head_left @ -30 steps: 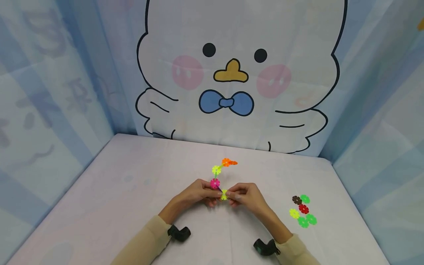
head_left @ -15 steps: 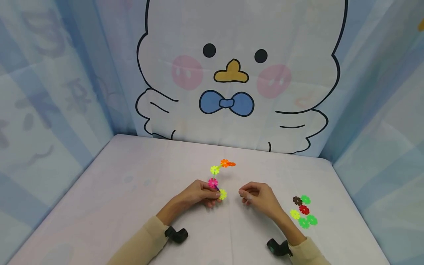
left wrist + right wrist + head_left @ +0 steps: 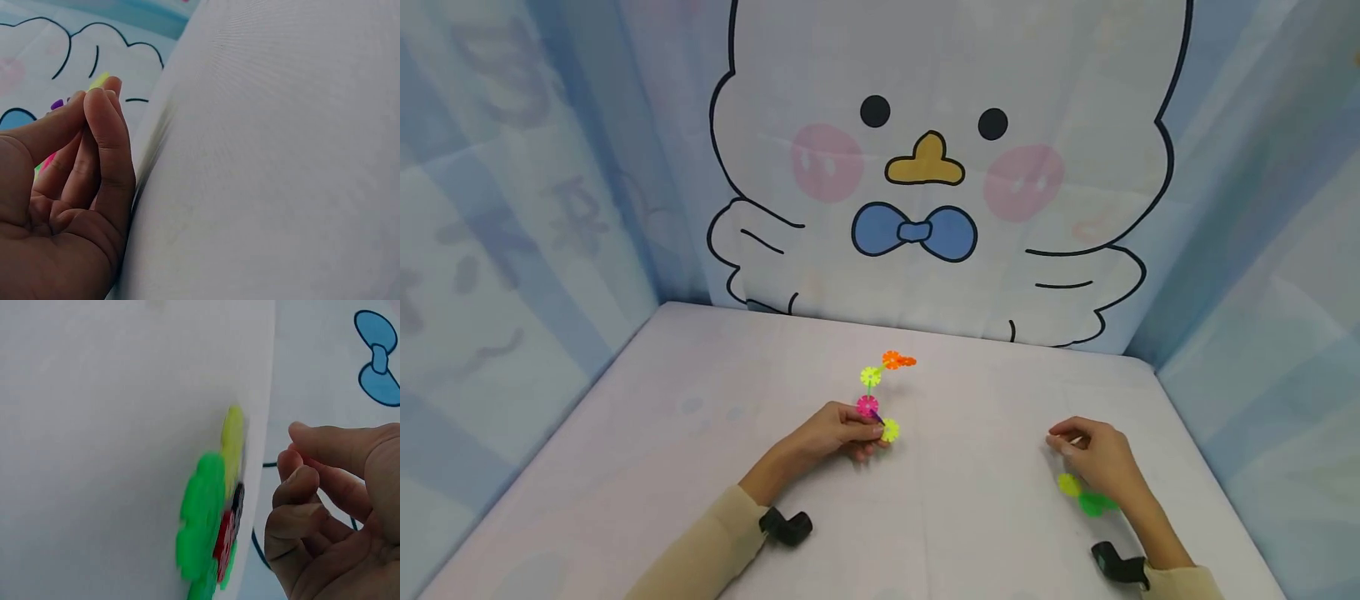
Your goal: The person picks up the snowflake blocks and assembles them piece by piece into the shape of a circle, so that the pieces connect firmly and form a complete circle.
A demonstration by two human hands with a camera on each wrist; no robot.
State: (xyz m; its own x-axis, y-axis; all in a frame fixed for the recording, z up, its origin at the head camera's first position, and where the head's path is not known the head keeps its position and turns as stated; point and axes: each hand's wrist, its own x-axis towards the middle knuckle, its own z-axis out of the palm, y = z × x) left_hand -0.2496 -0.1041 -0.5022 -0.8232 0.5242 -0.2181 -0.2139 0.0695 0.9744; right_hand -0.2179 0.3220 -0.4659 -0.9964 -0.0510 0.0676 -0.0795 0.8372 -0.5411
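Note:
My left hand [image 3: 831, 433] pinches a chain of plastic snowflake discs near its lower end. A yellow disc [image 3: 890, 431] pokes out past the fingertips, joined by a purple one. Above the hand the chain runs through a pink disc [image 3: 867, 406] and a yellow-green disc [image 3: 870, 377] to orange discs [image 3: 891, 360] at the top. In the left wrist view the fingers cover most of it. My right hand [image 3: 1097, 454], with nothing in its loosely bent fingers, hovers over the loose discs. Beside it in the right wrist view are green [image 3: 201, 519], yellow [image 3: 232, 444], red [image 3: 224, 540] and dark brown [image 3: 237, 503] discs.
The discs lie on a pale cloth-covered table [image 3: 737, 358]. Behind it hangs a backdrop [image 3: 925, 283] printed with a cartoon bird, and blue curtains [image 3: 512, 250] enclose the sides. A black camera mount [image 3: 786, 527] sits on the left wrist, another [image 3: 1117, 564] on the right.
My right hand has let go of the yellow disc on the chain and moved right, over the loose discs. My left hand has drifted slightly left with the chain.

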